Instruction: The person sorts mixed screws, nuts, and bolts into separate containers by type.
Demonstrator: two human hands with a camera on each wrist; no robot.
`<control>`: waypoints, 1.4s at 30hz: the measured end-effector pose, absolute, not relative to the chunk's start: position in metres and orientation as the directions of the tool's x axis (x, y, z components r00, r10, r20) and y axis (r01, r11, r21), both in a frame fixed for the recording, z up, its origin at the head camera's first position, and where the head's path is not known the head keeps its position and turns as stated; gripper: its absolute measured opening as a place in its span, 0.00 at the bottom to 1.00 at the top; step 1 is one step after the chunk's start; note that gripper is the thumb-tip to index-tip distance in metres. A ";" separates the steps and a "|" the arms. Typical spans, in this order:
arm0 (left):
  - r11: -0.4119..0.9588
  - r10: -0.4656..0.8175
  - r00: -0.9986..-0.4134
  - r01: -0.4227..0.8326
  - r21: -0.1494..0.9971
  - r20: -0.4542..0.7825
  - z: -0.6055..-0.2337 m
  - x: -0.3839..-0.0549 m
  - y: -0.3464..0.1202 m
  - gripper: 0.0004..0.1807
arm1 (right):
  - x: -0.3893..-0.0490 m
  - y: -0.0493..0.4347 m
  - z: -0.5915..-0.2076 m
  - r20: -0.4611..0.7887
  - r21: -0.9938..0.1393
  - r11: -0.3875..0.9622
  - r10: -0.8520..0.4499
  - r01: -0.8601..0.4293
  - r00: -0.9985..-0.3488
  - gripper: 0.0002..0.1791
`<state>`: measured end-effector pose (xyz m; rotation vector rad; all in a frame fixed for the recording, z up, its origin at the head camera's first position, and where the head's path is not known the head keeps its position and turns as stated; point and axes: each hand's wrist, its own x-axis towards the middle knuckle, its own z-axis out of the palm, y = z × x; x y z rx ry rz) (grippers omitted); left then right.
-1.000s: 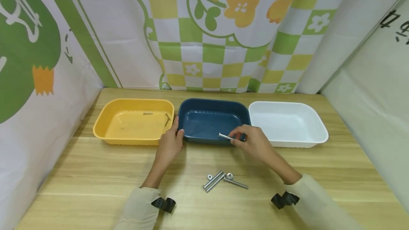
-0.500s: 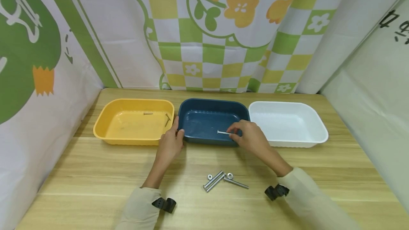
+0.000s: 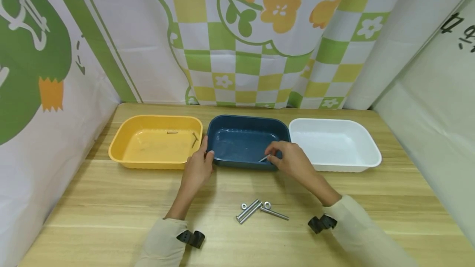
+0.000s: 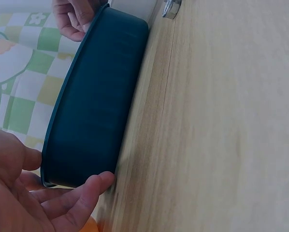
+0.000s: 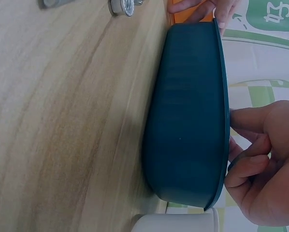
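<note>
Over the front right part of the dark blue tray (image 3: pixel 243 144), my right hand (image 3: pixel 293 160) pinches a silver bolt (image 3: pixel 264 158). The bolt slants down toward the tray's inside; the fingers cover one end of it. In the right wrist view the right hand (image 5: pixel 270 164) is at the tray's rim, and the bolt is hard to make out there. My left hand (image 3: pixel 198 168) holds the blue tray's left front corner. The left wrist view shows the left thumb at the rim and other fingers against the tray's end (image 4: pixel 86 96).
A yellow tray (image 3: pixel 148 163) with several small screws (image 3: pixel 172 132) stands left of the blue one, a white tray (image 3: pixel 335 168) right of it. Nearer on the wooden table (image 3: pixel 230 242) lie three bolts (image 3: pixel 274 213) and two nuts (image 3: pixel 267 205). Printed cloth (image 3: pixel 256 67) hangs behind.
My right hand has moved slightly left and farther over the blue tray. The bolt in its fingers has swung from pointing left to slanting down. My left hand has stayed put.
</note>
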<state>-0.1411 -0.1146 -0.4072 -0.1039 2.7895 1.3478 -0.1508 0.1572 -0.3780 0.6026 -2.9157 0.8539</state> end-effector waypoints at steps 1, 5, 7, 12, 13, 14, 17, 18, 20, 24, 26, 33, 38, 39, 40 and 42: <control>0.619 -0.042 -0.997 -0.079 0.781 -0.068 -0.407 -0.141 -0.114 0.32 | -0.150 0.158 -0.378 0.146 -0.520 0.770 -0.347 -0.370 -0.927 0.07; 0.626 -0.041 -0.997 -0.079 0.776 -0.068 -0.408 -0.140 -0.114 0.32 | -0.148 0.160 -0.379 0.128 -0.551 0.764 -0.319 -0.335 -0.939 0.15; 0.627 -0.039 -0.997 -0.078 0.775 -0.069 -0.408 -0.140 -0.114 0.32 | -0.147 0.162 -0.379 0.132 -0.566 0.754 -0.315 -0.332 -0.940 0.18; 0.624 -0.045 -0.996 -0.086 0.777 -0.074 -0.409 -0.140 -0.114 0.32 | -0.140 0.169 -0.375 0.151 -0.619 0.714 -0.301 -0.327 -0.942 0.21; 0.621 -0.044 -0.996 -0.086 0.779 -0.075 -0.409 -0.139 -0.114 0.32 | -0.139 0.170 -0.374 0.151 -0.628 0.708 -0.296 -0.323 -0.943 0.20; 0.621 -0.045 -0.996 -0.086 0.779 -0.074 -0.409 -0.139 -0.115 0.32 | -0.137 0.172 -0.373 0.148 -0.638 0.701 -0.294 -0.318 -0.944 0.20; 0.622 -0.041 -0.997 -0.078 0.779 -0.067 -0.409 -0.139 -0.115 0.31 | -0.134 0.177 -0.371 0.135 -0.661 0.686 -0.289 -0.304 -0.948 0.19; 0.623 -0.040 -0.997 -0.075 0.779 -0.064 -0.409 -0.139 -0.115 0.31 | -0.132 0.179 -0.371 0.131 -0.668 0.681 -0.288 -0.300 -0.948 0.19; 0.626 -0.037 -0.998 -0.069 0.777 -0.059 -0.409 -0.139 -0.115 0.31 | -0.130 0.183 -0.370 0.120 -0.682 0.671 -0.287 -0.289 -0.950 0.19; 0.629 -0.032 -0.998 -0.065 0.775 -0.057 -0.409 -0.139 -0.115 0.32 | -0.125 0.190 -0.368 0.105 -0.704 0.658 -0.276 -0.268 -0.955 0.18; 0.631 -0.032 -0.998 -0.067 0.773 -0.060 -0.409 -0.140 -0.115 0.32 | -0.123 0.193 -0.367 0.097 -0.710 0.655 -0.272 -0.258 -0.957 0.18; 0.633 -0.026 -0.999 -0.053 0.773 -0.048 -0.408 -0.142 -0.115 0.32 | -0.116 0.205 -0.365 0.052 -0.729 0.649 -0.264 -0.217 -0.963 0.19; 0.630 -0.030 -0.999 -0.051 0.775 -0.041 -0.407 -0.142 -0.115 0.31 | -0.110 0.216 -0.368 0.014 -0.760 0.621 -0.281 -0.193 -0.960 0.18; 0.628 -0.030 -0.999 -0.053 0.776 -0.044 -0.407 -0.142 -0.115 0.31 | -0.108 0.218 -0.369 0.006 -0.764 0.617 -0.286 -0.189 -0.958 0.18; 0.627 -0.029 -0.999 -0.054 0.777 -0.047 -0.407 -0.142 -0.115 0.31 | -0.106 0.221 -0.370 -0.002 -0.763 0.619 -0.288 -0.184 -0.958 0.18; 0.625 -0.028 -0.998 -0.059 0.779 -0.053 -0.407 -0.141 -0.115 0.32 | -0.102 0.225 -0.374 -0.020 -0.764 0.621 -0.289 -0.172 -0.957 0.18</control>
